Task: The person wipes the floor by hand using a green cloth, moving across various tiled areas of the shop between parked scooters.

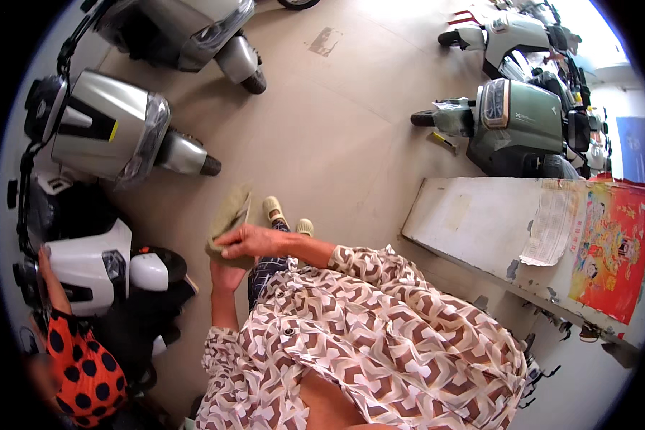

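1. The person's right hand (252,241) reaches in front of the body, its fingers (231,241) closed on the olive piece (229,213), a soft-looking, flat thing (cloth or something like it; blur hides the detail).
2. The left hand (226,275) is just below the right, palm side up, at the lower end of the olive piece. Its fingers are mostly hidden, so I cannot tell whether they grip or merely support.
3. The olive piece is held above the floor (351,143), tilted, with its upper end pointing away from the person. Near it in the view are the person's pale, perforated shoes (272,208) and dark, patterned trousers (264,271).
4. To the right stands a worn white tabletop (473,215), bearing a printed paper sheet (548,228) and a red poster (613,247).
5. Beyond the tabletop is a dark green scooter (527,118), with a yellow-handled tool (444,143) lying on the floor near its front wheel. A white scooter (519,32) stands farther off.
6. On the left, silver scooters (104,125) face the open floor. Nearer, another person in a red-orange, black-dotted top (89,369) rests a hand (46,261) at a white-fronted scooter (86,272).
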A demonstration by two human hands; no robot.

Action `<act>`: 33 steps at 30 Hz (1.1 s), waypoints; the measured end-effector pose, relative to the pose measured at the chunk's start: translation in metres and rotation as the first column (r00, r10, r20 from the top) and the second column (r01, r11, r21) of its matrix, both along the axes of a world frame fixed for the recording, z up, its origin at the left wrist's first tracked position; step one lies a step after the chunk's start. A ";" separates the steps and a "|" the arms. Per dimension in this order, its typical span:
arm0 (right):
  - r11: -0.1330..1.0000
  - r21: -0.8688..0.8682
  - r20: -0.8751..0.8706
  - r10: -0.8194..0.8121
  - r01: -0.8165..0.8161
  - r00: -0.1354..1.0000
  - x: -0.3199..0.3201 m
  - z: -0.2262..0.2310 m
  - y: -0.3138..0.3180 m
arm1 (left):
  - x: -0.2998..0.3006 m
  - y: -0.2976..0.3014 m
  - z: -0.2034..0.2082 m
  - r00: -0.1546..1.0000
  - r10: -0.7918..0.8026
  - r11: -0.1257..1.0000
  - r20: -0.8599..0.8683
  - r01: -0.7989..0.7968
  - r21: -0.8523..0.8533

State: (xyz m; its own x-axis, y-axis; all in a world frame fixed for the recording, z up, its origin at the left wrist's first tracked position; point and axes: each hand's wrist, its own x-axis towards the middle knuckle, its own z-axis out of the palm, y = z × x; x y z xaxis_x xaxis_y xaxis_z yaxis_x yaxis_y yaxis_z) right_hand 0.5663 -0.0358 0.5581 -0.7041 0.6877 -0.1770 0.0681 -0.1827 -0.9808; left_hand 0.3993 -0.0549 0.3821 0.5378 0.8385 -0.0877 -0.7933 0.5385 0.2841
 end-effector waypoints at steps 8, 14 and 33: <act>0.894 0.328 0.330 -0.411 0.304 0.850 0.060 -0.073 -0.005 | 0.001 -0.005 -0.031 0.893 0.308 0.763 -0.327 -0.437 -0.476; 0.833 0.221 0.367 -0.554 0.508 0.747 0.149 -0.053 0.031 | 0.090 0.041 0.041 0.813 0.282 0.925 -0.509 -0.371 -0.081; -0.058 -0.274 0.285 -0.958 0.960 0.023 0.510 0.032 -0.018 | 0.349 0.047 0.253 0.384 -0.198 0.947 -0.902 0.312 -0.075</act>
